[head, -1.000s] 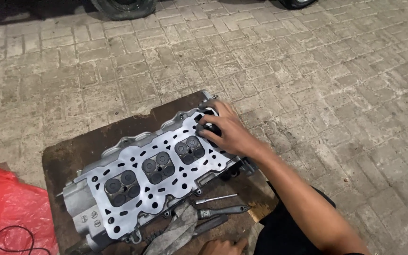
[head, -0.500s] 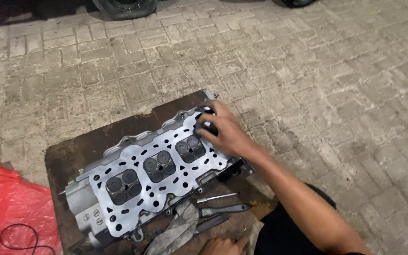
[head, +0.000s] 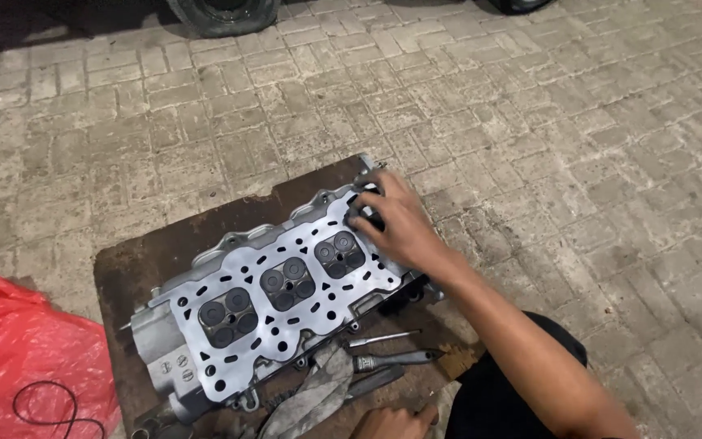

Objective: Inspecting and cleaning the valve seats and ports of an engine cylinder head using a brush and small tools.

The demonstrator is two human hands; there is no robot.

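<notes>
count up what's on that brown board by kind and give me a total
Cylinder head: 1
Screwdrivers: 2
Grey rag: 1
Total: 4

The right hand rests on the cylinder head's far end; the left hand is at the board's near edge.

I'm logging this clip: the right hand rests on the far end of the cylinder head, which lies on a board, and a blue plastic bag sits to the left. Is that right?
Not quite: the bag is red, not blue, as the head view shows. The rest holds: the right hand rests on the far end of the cylinder head, which lies on the board.
</notes>
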